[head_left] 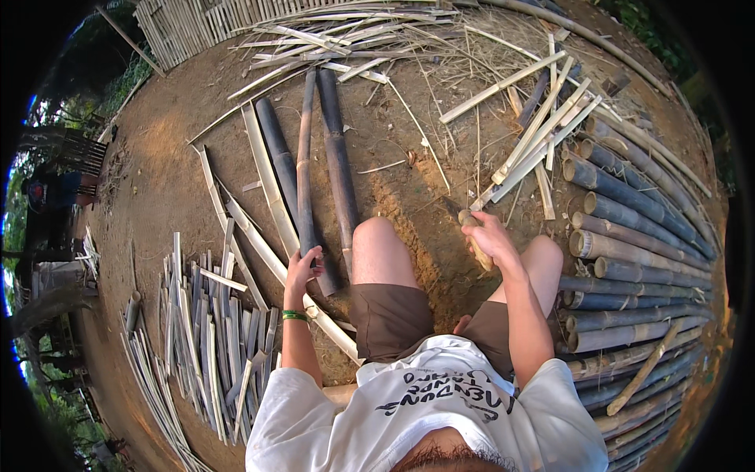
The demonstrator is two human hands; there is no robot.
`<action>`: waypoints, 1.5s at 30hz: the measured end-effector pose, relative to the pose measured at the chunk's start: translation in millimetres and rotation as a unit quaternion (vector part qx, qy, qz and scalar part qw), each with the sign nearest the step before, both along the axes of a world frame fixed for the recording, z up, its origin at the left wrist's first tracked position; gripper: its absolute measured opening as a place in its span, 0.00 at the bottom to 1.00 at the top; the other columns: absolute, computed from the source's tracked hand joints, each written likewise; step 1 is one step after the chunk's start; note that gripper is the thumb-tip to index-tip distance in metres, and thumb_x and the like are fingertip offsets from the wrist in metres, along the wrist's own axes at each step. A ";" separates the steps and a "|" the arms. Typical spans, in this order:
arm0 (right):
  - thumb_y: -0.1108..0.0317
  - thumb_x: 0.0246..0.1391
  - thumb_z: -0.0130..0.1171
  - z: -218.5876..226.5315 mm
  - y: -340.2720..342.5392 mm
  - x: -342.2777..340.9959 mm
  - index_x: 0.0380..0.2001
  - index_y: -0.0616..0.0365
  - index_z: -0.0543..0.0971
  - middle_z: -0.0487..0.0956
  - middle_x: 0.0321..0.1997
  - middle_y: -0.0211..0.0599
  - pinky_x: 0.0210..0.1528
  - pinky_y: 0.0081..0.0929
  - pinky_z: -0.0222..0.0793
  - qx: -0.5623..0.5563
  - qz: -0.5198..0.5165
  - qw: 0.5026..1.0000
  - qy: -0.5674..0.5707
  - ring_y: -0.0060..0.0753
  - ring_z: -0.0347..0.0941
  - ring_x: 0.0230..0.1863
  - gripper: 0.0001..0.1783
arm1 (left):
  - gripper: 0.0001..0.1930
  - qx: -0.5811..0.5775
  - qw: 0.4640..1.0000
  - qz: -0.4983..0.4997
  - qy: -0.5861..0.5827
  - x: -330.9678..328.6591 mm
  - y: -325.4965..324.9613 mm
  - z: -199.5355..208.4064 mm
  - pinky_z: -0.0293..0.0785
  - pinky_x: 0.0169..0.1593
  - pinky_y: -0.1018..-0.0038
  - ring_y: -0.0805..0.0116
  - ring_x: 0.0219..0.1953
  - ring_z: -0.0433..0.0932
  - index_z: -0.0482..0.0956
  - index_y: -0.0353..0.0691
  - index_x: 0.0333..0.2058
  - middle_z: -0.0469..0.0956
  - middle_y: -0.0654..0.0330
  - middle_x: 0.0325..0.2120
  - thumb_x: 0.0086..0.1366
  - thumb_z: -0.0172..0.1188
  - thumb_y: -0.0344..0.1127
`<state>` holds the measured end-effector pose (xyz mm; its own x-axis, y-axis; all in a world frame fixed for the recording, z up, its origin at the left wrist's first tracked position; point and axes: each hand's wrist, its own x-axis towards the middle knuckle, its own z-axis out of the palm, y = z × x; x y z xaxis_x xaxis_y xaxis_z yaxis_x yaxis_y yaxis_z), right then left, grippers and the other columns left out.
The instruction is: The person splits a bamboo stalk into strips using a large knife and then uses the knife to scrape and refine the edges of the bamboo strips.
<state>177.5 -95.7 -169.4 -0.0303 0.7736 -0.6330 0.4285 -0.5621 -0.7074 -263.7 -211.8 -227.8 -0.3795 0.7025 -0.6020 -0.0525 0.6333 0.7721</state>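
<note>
My left hand (303, 269) is closed around the near end of a long, slim bamboo pole (304, 165), which runs away from me along the ground. Beside it lie two dark bamboo poles, one on the left (278, 153) and one on the right (336, 157). In my right hand (491, 237) is a knife (477, 250) with a thick pale wooden handle. Its dark blade points forward and left above the soil, apart from the poles; part of it blends into the ground. Split bamboo lengths (267, 181) lie left of the poles.
Many whole bamboo poles (629, 267) are stacked at my right. Split strips (212, 338) lie in a pile at my left, and more strips (346, 39) are scattered at the far side. Pale slats (543, 126) lean together ahead right. A bamboo fence (189, 23) stands far left.
</note>
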 end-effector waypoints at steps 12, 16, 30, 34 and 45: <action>0.65 0.52 0.64 -10.2 -5.8 -7.1 0.62 0.67 0.74 0.84 0.45 0.52 0.33 0.33 0.78 0.061 0.010 0.998 -0.013 0.39 0.83 0.32 0.34 | 0.37 0.156 0.873 0.059 -0.458 32.8 20.0 88.1 0.71 0.31 0.77 0.70 0.28 0.71 0.71 0.26 0.54 0.72 0.58 0.30 0.70 0.51 0.63; 0.62 0.52 0.64 -9.4 -11.6 -20.6 0.63 0.69 0.73 0.82 0.52 0.59 0.52 0.38 0.76 0.069 0.040 0.995 -0.056 0.49 0.82 0.47 0.36 | 0.32 0.148 0.876 0.091 -0.449 65.5 7.9 111.0 0.74 0.31 0.76 0.69 0.27 0.74 0.73 0.28 0.50 0.73 0.57 0.29 0.70 0.55 0.59; 0.55 0.53 0.63 -25.8 -13.8 -31.5 0.62 0.67 0.74 0.77 0.60 0.63 0.67 0.42 0.66 0.117 0.087 0.980 -0.139 0.58 0.72 0.64 0.37 | 0.22 0.136 0.946 0.029 -0.292 116.8 -75.3 175.8 0.71 0.28 0.73 0.67 0.24 0.76 0.74 0.36 0.48 0.75 0.59 0.26 0.68 0.63 0.50; 0.54 0.52 0.64 -19.9 -21.8 -30.1 0.62 0.68 0.74 0.77 0.60 0.64 0.66 0.42 0.66 0.144 0.101 0.973 -0.152 0.59 0.72 0.64 0.38 | 0.24 0.129 0.968 -0.022 -0.214 128.7 -71.4 206.9 0.71 0.26 0.75 0.69 0.25 0.76 0.74 0.31 0.52 0.74 0.61 0.26 0.70 0.61 0.48; 0.51 0.50 0.68 -19.9 -41.0 -42.8 0.61 0.68 0.74 0.79 0.56 0.60 0.62 0.43 0.70 0.176 0.125 0.960 -0.180 0.58 0.75 0.60 0.41 | 0.25 0.108 0.955 -0.134 -0.241 133.3 -30.0 187.4 0.73 0.27 0.72 0.66 0.23 0.77 0.77 0.30 0.51 0.77 0.57 0.26 0.72 0.54 0.50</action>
<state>134.7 -136.6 -189.3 -0.0710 0.9382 -0.3387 0.7705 -0.1641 -0.6159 -130.4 -241.8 -40.5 0.1162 0.8631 -0.4914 -0.2927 0.5025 0.8135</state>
